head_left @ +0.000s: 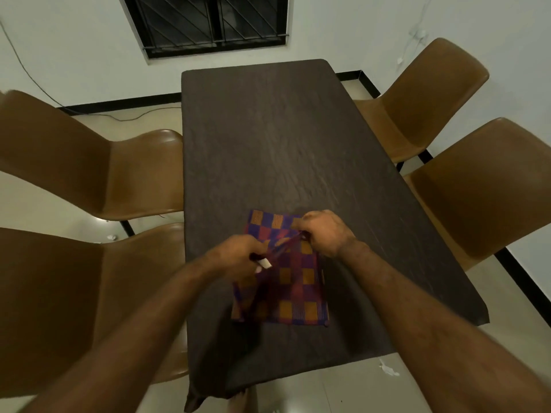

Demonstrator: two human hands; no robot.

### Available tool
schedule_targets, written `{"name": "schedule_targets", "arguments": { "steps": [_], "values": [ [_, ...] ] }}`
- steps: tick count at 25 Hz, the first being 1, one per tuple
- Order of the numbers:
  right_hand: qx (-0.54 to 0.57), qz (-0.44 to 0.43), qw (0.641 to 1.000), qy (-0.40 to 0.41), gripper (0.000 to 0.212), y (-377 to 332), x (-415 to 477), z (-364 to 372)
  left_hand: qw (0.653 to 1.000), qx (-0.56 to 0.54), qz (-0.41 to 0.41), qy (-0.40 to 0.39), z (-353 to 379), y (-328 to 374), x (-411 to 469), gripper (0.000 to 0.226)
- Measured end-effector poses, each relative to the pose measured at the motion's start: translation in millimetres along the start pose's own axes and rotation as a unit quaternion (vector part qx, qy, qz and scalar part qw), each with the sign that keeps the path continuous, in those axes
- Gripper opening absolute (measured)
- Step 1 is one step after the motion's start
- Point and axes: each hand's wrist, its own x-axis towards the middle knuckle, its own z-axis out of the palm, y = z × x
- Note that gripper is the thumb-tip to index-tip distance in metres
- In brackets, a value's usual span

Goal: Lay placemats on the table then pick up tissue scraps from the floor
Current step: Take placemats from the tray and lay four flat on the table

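On the table the left hand and right hand pinch a placemat — chairs flank it.

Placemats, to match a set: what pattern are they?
Checked purple, orange and red placemats; head view.

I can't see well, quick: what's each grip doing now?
Left grip: closed, holding the placemat edge.
Right grip: closed, holding the same placemat.
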Motion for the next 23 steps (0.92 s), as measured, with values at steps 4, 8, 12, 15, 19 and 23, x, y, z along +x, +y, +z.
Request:
{"name": "schedule_targets", "arguments": {
  "steps": [4, 8, 12, 15, 19, 23],
  "values": [
    [-0.010, 0.049, 0.997, -0.058, 0.026, -9.8, 22.8, -38.0, 0.994, 0.045, -0.100, 0.008, -53.5, -39.0, -12.5, 0.030],
    [-0.139, 0.157, 0.978, 0.008, 0.019, -21.0, 60.4, -72.3, 0.969, 0.108, -0.172, 0.142, -82.3, -58.5, -1.0, 0.026],
    [-0.051, 0.217, 0.971, 0.082, 0.022, -30.5, 103.5, -112.6, 0.903, -0.113, -0.212, 0.356, -130.3, -70.5, 20.2, 0.016],
    [0.004, 0.177, 0.961, 0.212, 0.020, -22.2, 132.5, -171.3, 0.801, -0.332, -0.167, 0.469, -189.7, -65.2, 27.4, 0.008],
    [0.033, 0.094, 0.920, 0.378, 0.033, -21.7, 153.6, -246.6, 0.738, -0.313, -0.077, 0.593, -261.4, -54.3, 18.3, 0.004],
    [0.049, 0.055, 0.878, 0.472, 0.036, -28.4, 138.8, -257.0, 0.720, -0.268, 0.017, 0.640, -266.3, -53.1, -6.7, 0.012]
  ]
}}
